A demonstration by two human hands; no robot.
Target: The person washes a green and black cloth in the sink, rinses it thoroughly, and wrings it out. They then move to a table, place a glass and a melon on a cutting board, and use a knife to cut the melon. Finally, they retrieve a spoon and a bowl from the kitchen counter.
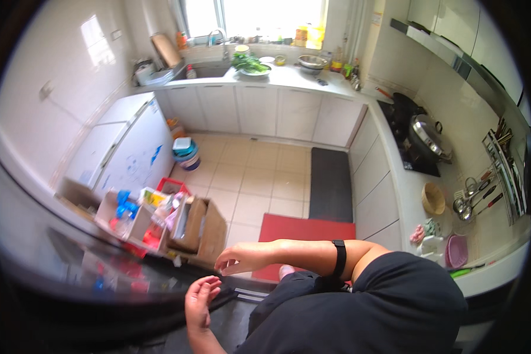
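Note:
My right hand (243, 259) reaches in from the right, its forearm crossing above a red floor mat (305, 228). The fingers curl loosely and nothing shows in them. Just below and to the left, my left hand (201, 294) is raised with its fingers bent, also with nothing visible in it. The fingertips of the two hands come close together. Nearest to them is a cardboard box (214, 230) holding flat brown cardboard. Beside that box stand bins with a blue plastic bag (126, 205) and red and clear packaging.
A white chest freezer (135, 146) and a lidded bucket (187, 155) stand at the left. Leafy greens in a bowl (254, 68) sit by the sink (208, 72). On the right counter are a stove with a large lidded pot (429, 137) and a woven basket (432, 198). A dark mat (332, 183) lies below.

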